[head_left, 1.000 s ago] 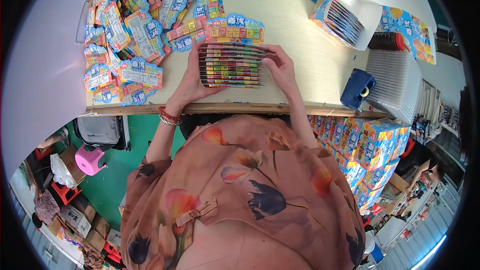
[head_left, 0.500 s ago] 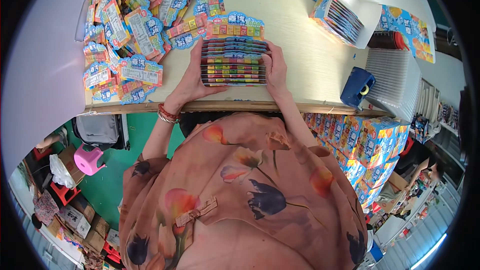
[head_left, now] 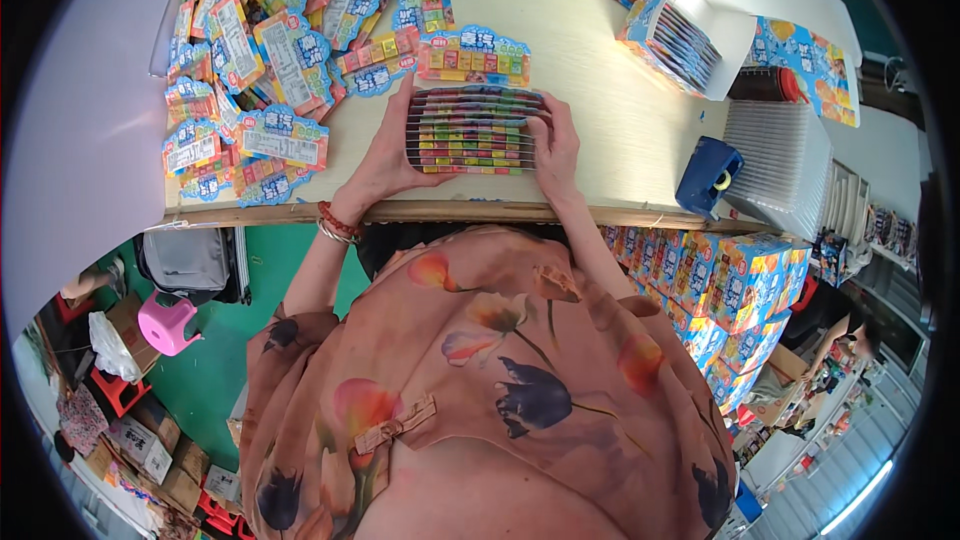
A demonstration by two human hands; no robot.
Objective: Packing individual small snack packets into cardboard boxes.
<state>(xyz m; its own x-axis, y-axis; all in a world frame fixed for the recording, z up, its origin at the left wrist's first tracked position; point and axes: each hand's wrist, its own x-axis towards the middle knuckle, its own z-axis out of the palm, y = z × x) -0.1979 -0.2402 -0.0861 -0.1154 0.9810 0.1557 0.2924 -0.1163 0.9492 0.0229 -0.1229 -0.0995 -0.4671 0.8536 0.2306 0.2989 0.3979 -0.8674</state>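
Between my two hands stands a stack of candy blister packs [head_left: 472, 140] on the table, their edges facing up and the coloured candies showing in rows. My left hand [head_left: 392, 155] is closed round the left end, its thumb along the near side. At the right end my right hand [head_left: 556, 148] grips the stack, thumb bent against its edge. Just beyond the stack a single candy pack [head_left: 474, 58] lies flat. A large heap of loose candy packs [head_left: 290, 55] spreads over the table's left and far side.
An open display box [head_left: 738, 2] with a row of packs [head_left: 686, 48] inside stands at the far right. Nearer are a blue tape dispenser [head_left: 710, 176] and a stack of clear plastic trays [head_left: 775, 155]. Filled boxes [head_left: 735, 285] are piled below the table's right edge; a pink stool [head_left: 170, 324] stands on the floor.
The packs at the stack's far side have tilted and sit closer together, with more candy rows showing. Both hands keep their grip, shifted very slightly to the right.
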